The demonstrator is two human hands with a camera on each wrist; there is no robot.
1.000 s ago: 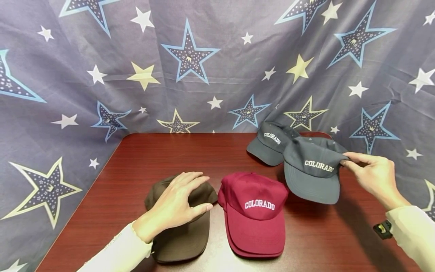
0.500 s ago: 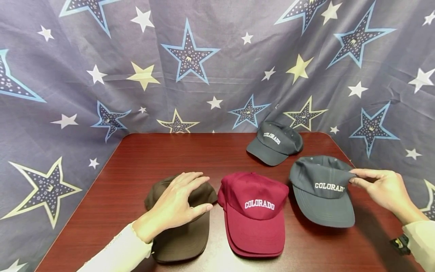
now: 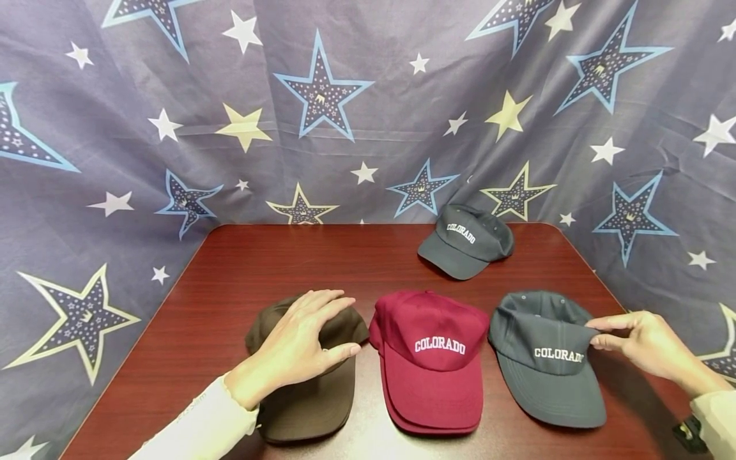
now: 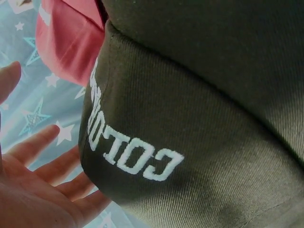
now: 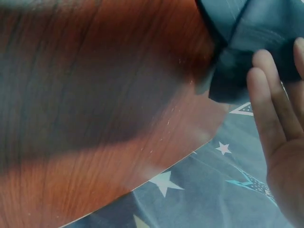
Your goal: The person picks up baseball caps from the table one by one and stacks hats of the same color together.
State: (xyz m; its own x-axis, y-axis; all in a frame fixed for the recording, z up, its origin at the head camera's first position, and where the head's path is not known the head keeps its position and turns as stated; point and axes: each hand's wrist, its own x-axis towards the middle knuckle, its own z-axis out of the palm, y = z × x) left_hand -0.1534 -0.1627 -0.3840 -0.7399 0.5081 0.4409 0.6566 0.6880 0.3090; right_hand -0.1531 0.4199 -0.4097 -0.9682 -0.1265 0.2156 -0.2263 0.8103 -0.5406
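In the head view my right hand (image 3: 650, 342) pinches the side of a dark grey cap (image 3: 549, 364) lettered COLORADO. That cap stands at the right of the front row, brim toward me. My left hand (image 3: 305, 342) lies over the crown of a dark brown cap (image 3: 310, 409), fingers straight and thumb out to the side. White lettering on the brown cap (image 4: 142, 118) shows in the left wrist view; the hand hides it from the head. Between these two, red caps (image 3: 434, 383) are stacked, with a second brim showing under the top one.
Another dark grey cap (image 3: 466, 239) sits at the back right of the reddish-brown wooden table (image 3: 310, 259). A grey curtain printed with stars (image 3: 356, 64) hangs behind and along both sides of the table.
My right hand has brought the dark grey cap down and toward me, from beside the back grey cap to the right of the red caps. My left hand has stayed where it was.
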